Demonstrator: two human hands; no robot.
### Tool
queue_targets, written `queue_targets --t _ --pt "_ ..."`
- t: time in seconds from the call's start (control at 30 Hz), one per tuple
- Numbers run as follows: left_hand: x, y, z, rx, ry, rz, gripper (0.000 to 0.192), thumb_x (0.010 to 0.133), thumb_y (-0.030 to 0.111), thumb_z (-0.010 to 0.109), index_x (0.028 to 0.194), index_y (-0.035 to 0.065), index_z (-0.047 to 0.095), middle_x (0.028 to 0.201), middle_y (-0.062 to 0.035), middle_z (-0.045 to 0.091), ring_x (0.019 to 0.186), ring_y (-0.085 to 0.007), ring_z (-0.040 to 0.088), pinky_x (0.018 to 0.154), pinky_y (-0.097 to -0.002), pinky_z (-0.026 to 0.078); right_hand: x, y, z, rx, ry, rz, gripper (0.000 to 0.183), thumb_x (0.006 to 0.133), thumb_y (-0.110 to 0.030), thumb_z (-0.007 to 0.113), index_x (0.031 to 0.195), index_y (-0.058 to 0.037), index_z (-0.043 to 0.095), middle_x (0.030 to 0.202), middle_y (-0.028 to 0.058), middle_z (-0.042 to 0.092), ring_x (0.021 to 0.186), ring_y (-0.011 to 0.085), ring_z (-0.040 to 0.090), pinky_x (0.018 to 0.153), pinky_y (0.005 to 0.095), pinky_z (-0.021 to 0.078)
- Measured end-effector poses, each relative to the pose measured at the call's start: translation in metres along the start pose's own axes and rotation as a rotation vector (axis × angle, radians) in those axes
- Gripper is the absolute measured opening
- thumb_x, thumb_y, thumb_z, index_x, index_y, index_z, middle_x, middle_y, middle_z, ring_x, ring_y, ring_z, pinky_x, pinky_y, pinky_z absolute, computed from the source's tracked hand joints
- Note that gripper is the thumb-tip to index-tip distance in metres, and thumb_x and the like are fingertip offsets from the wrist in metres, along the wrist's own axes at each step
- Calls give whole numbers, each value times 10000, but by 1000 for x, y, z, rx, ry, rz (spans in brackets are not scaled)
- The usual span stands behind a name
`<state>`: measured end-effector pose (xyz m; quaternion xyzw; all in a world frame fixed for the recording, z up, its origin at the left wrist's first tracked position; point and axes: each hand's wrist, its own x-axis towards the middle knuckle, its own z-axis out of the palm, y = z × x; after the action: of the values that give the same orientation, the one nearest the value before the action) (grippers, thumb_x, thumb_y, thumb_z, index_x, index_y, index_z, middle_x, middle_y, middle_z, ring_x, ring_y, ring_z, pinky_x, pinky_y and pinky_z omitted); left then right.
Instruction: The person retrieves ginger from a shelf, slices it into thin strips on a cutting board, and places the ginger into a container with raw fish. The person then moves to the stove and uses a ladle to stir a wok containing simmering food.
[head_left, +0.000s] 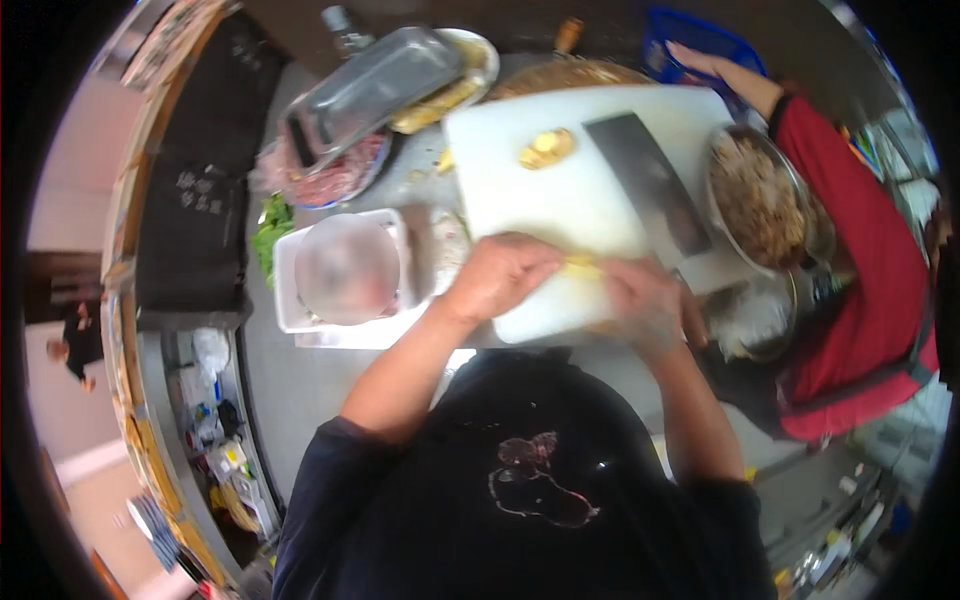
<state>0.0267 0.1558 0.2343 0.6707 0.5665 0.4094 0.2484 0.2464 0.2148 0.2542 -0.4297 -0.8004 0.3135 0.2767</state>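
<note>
A yellow piece of what looks like ginger (581, 266) is pinched between my two hands, over the near part of a white cutting board (547, 217). My left hand (506, 270) grips its left end with the fingertips. At the other end is my right hand (645, 296), blurred, with its fingers closed around the piece. Farther up the board lies a knob of ginger (547, 148) with a pale cut face. To its right, a broad dark cleaver blade (649, 180) rests slantwise on the board; its handle is not clearly visible.
Right of the board stands a metal bowl of brown food (757, 199). A co-worker's red-clad arm (832, 165) reaches past it to a blue basket (656, 45). On the left are a white plastic tub (285, 300), a plate of raw meat (337, 176) and a clear container (382, 90).
</note>
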Motion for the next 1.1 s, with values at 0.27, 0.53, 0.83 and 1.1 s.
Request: queue_targets --t 0.27,0.53,0.83,1.1 --pt "-19 -6 20 96 12 205 102 857 170 680 937 108 693 848 -86 677 807 -304 641 773 -401 519 -1 56 -8 556 105 40 241 906 68 567 1137 41 628 1083 105 666 919 163 621 851 292 494" --pt "-25 1 24 205 166 190 176 819 137 680 981 66 679 921 -75 623 876 -290 595 772 -389 511 17 11 3 160 -207 -176 200 886 -17 611 1077 5 663 957 162 657 875 256 645 799 353 503" --pt "-17 20 12 196 247 215 357 800 124 695 1148 78 629 1009 -71 648 931 -297 592 899 -383 472 15 7 8 -39 -187 -383 198 789 -49 680 987 -48 666 796 137 606 711 297 605 665 378 499" --pt "1 16 -5 -201 -108 8 235 866 179 697 1071 71 662 916 -132 681 735 -274 643 683 -342 519 -6 6 18 336 -146 82 181 841 -74 672 1007 -15 714 816 79 679 723 116 612 675 282 508"
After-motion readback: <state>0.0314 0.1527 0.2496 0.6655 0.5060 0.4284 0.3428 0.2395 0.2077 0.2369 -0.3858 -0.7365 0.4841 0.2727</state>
